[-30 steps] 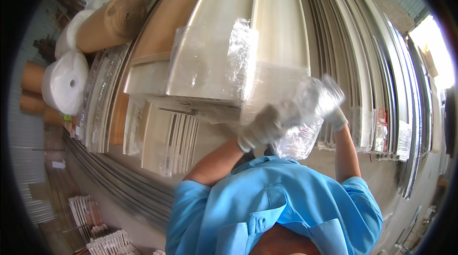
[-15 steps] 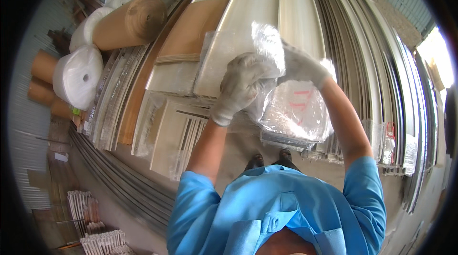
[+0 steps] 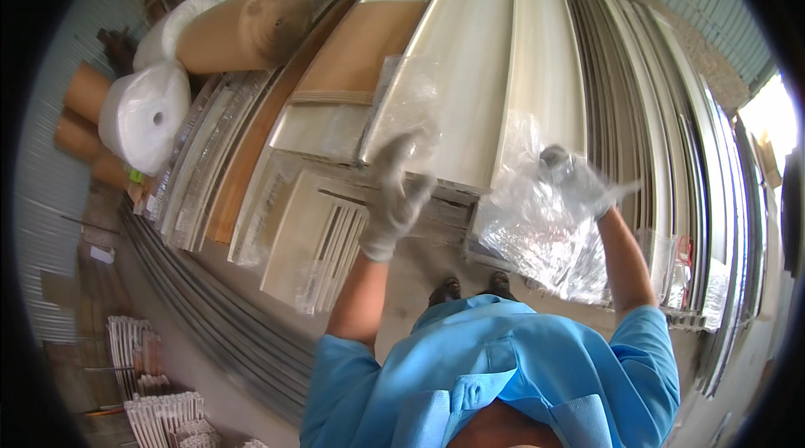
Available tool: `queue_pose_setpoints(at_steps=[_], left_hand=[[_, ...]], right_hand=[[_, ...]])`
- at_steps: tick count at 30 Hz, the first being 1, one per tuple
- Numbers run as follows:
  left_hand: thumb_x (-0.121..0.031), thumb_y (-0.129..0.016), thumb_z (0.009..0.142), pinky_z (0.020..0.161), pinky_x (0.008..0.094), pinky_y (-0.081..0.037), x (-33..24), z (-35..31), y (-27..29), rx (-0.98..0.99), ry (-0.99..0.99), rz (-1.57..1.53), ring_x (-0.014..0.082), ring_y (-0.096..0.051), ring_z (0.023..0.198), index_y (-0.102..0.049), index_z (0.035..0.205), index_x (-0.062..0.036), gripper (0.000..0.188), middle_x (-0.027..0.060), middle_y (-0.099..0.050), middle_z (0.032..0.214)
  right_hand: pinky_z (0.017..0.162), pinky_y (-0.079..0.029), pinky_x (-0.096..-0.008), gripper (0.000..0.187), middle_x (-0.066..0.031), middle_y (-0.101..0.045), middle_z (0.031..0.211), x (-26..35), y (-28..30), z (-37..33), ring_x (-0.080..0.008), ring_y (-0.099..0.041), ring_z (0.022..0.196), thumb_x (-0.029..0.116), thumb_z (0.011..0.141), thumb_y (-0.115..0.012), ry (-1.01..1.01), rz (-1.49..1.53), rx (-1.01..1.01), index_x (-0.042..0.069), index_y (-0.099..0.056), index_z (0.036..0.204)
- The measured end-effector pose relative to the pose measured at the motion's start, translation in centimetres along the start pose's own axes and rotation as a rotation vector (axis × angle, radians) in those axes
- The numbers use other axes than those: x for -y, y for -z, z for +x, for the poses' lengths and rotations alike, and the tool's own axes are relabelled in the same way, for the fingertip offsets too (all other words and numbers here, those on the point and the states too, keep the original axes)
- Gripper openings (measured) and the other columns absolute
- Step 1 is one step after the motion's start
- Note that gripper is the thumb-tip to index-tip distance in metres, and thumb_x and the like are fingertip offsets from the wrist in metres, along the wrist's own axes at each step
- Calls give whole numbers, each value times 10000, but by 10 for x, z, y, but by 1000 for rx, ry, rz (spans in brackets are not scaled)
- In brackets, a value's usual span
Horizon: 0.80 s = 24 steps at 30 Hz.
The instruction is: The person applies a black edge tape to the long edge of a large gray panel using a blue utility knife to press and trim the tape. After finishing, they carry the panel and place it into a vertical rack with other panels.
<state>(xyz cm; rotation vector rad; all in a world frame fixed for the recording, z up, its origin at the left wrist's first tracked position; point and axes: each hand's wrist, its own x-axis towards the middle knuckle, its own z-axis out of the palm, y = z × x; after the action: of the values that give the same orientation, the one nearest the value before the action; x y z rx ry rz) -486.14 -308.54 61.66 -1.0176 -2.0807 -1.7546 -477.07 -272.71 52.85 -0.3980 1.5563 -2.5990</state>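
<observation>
Both my hands wear light grey work gloves. My right hand [image 3: 579, 180] grips a crumpled sheet of clear plastic film [image 3: 537, 217], which hangs from it and spreads toward my body. Its fingers are partly covered by the film and blurred. Apart from the film, my left hand [image 3: 396, 201] is open with thumb and fingers spread, slightly blurred, over the near end of long cream-coloured panels [image 3: 457, 104]. Another piece of clear film [image 3: 409, 83] lies on those panels just beyond my left hand.
Brown rolls [image 3: 243, 27] and white rolls [image 3: 144, 117] are piled at the far left. Wrapped panels [image 3: 314, 238] stand left of my feet, by long grey strips [image 3: 226, 322] on the floor. Long profiles [image 3: 671, 146] line the right side. Bundled short pieces [image 3: 163, 419] lie lower left.
My hands were together at the film and have now separated. The left has let go and moved lower; the right has carried the film right and toward me.
</observation>
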Motion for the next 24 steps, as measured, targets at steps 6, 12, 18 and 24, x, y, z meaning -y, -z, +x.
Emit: queue_pose_setpoints(at_steps=[6,12,18,24], left_hand=[[-288,-726,869,927,462,-518,41,49,7,174,46,973,369,-649,1093,-679,1230,-91,414,200,-647,1229],[-153,-714,852,727,506,-552,86,56,84,-104,193,1029,373,-702,817,-708,928,-96,95,186,-719,855],[-388,-672,967,703,426,-555,62,-27,84,-485,345,655,265,-678,743,-671,1099,-32,380,109,-729,903],[-521,-570,1020,759,300,-542,61,-100,-40,-19,942,-633,172,-652,804,-642,1162,17,561,79,-700,1004]], right_hand=[[912,-507,-302,186,-65,-604,1168,-24,4,-33,-170,-596,1034,120,932,-699,-80,-717,-213,13,-645,1074],[888,-519,-297,100,-84,-622,1168,-5,-25,-27,-186,-629,989,73,869,-715,-5,-719,-324,15,-672,938],[904,-551,-349,212,-77,-692,1166,2,-35,-17,-236,-690,990,123,889,-674,50,-1283,-159,90,-682,1098],[802,-561,-416,222,-94,-718,978,-18,-29,-13,-308,-709,882,209,844,-713,8,-1391,-102,100,-663,1031]])
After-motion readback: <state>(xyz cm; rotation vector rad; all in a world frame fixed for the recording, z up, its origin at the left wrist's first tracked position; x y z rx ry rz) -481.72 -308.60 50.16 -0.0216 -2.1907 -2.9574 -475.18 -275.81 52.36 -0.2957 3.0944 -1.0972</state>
